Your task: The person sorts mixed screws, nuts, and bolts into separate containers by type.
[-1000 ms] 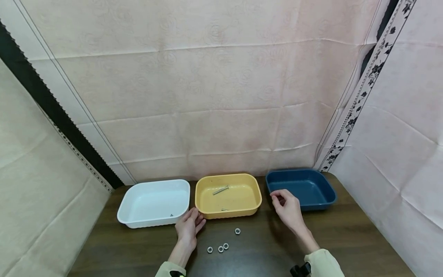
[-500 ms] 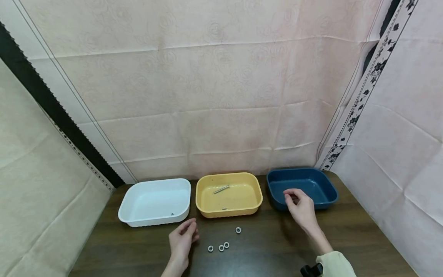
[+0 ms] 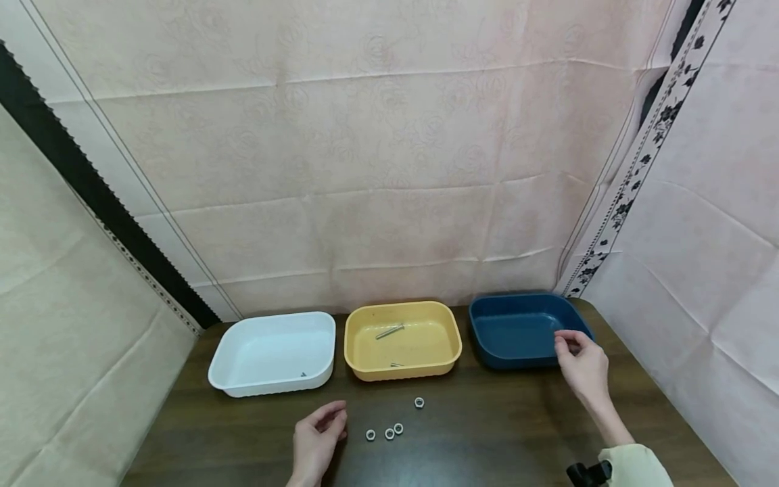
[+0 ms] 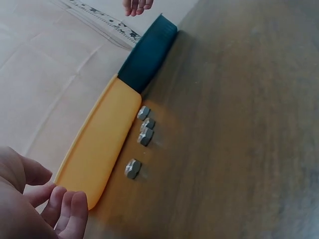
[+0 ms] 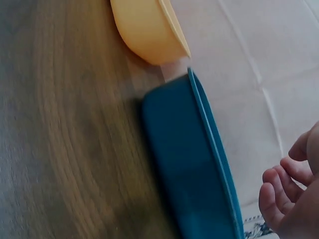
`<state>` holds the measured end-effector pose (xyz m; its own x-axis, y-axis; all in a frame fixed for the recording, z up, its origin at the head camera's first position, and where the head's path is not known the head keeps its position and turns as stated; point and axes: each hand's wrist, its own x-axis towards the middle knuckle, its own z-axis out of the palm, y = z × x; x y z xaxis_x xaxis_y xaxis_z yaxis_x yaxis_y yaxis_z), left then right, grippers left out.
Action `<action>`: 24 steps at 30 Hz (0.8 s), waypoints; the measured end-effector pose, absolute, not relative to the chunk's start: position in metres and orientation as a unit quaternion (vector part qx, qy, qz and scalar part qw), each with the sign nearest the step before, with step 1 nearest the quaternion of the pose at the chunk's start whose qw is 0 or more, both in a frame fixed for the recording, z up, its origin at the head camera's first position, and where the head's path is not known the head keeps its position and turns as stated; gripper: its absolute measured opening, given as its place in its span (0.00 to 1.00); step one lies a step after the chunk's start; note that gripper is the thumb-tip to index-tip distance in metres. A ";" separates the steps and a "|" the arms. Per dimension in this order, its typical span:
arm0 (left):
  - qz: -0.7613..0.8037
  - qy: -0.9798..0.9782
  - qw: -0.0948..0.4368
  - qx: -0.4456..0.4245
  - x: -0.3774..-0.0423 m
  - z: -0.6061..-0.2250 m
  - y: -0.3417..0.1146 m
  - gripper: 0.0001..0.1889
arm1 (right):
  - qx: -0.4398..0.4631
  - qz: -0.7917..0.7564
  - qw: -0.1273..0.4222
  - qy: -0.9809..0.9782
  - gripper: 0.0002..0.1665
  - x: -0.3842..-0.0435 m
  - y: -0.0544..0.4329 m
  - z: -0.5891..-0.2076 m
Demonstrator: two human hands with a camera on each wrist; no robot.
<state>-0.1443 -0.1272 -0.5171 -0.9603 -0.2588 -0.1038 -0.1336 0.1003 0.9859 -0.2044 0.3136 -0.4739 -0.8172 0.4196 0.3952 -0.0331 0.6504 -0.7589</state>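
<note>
My left hand [image 3: 315, 439] is over the table, left of several silver hex nuts [image 3: 389, 434]. Its fingers are loosely bent, and nothing shows between them in the left wrist view. Over at the right, my right hand [image 3: 585, 368] hovers by the front right corner of the blue tray [image 3: 514, 363], overlapping its rim in the head view. Loosely curled fingers [image 5: 271, 201] and thumb show in the right wrist view, with no object seen in them. One nut [image 3: 419, 402] lies apart from the others, nearer the yellow tray [image 3: 402, 373].
Inside the yellow tray lie long metal screws [image 3: 390, 331] and a smaller metal piece [image 3: 396, 365]. A white tray [image 3: 268, 389] to the left holds a tiny dark piece [image 3: 303, 374]. Cloth [image 3: 389, 169] hangs behind and beside the wooden table [image 3: 475, 433].
My right hand has moved right along the front of the blue tray to its right corner. The left hand has drawn back from between the white and yellow trays toward me.
</note>
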 end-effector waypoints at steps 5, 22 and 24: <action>-0.589 -0.799 0.067 0.098 -0.143 -0.525 -0.121 0.11 | -0.185 0.403 0.292 -0.848 0.14 -0.206 0.330 -0.477; -0.562 -0.825 0.050 -0.011 -0.143 -0.545 -0.120 0.17 | -0.346 0.497 0.206 -0.768 0.28 -0.215 0.387 -0.495; -0.566 -0.823 0.046 -0.018 -0.143 -0.548 -0.119 0.17 | -0.348 0.519 0.172 -0.762 0.32 -0.215 0.390 -0.495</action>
<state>-0.1432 -0.1192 -0.5482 -0.9951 -0.0223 0.0963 0.0820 0.3578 0.9302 -0.2152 0.3904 -0.4949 -0.6986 0.7085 -0.0998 0.3527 0.2196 -0.9096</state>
